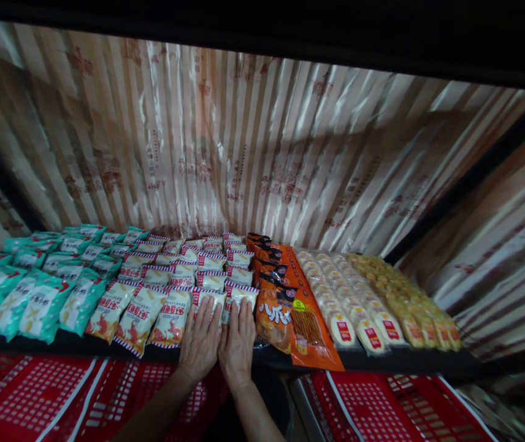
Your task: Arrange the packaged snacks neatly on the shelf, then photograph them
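Both hands lie flat on the front row of white-and-red snack bags with striped edges. My left hand (201, 337) has its fingers stretched over one snack bag (210, 301). Close beside it, my right hand (238, 337) rests open on the neighbouring snack bag (244, 293) at the right end of that row. The hands cover much of these two bags. More bags of the same kind (140, 313) stand in rows to the left and behind. Just right of my right hand is an orange snack packet with a black top (274, 313).
Teal snack bags (44, 304) fill the shelf's left side. An orange packet of sticks (308, 325), round white wrapped cakes (340, 328) and yellowish packs (412, 328) stand to the right. Red baskets (27, 393) sit below the black shelf edge (373, 362). Striped sheeting (253, 153) hangs behind.
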A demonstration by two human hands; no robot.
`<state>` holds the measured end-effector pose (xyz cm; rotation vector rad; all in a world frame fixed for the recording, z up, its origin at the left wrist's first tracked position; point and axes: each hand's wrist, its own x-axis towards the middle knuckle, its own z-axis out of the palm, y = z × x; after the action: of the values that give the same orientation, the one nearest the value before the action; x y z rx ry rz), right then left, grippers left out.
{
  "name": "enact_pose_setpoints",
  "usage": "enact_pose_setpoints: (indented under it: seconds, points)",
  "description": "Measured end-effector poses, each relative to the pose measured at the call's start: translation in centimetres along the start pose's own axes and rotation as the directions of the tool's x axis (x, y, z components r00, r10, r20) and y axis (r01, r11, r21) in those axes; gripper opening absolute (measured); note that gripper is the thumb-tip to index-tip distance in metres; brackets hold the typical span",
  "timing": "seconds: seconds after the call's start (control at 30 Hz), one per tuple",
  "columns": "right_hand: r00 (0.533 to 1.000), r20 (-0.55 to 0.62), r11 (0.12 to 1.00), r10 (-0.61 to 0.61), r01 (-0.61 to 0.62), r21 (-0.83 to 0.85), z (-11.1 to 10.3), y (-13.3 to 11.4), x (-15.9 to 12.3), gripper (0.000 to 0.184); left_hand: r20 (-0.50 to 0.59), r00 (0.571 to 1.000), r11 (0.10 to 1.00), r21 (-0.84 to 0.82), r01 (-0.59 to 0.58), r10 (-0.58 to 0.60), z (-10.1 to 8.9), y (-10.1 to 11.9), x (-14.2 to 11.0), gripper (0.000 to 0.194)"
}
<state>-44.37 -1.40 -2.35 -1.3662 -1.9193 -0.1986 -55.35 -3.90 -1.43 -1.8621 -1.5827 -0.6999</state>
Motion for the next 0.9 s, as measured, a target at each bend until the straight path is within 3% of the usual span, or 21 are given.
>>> enact_pose_setpoints:
  seconds: [0.17, 0.5, 0.9]
  points:
    - [1.000, -0.011, 1.000, -0.014, 0.013, -0.015, 0.16, -0.02, -0.06, 0.060, 0.020, 1.000, 1.000, -0.005, 0.007, -0.007, 0.05, 0.04, 0.04, 0.055]
    - [0.998, -0.019, 0.998, 0.054, -0.054, 0.024, -0.63, -0.51, 0.04, 0.056, -0.072, 0.997, 0.999, -0.034, 0.020, -0.023, 0.20, 0.04, -0.32, 0.063]
    - [0.997, 0.012, 0.994, 0.070, -0.071, 0.079, -0.28, -0.36, -0.05, 0.055, 0.004, 1.000, 1.000, -0.004, -0.020, 0.020, 0.43, 0.05, -0.40, 0.061]
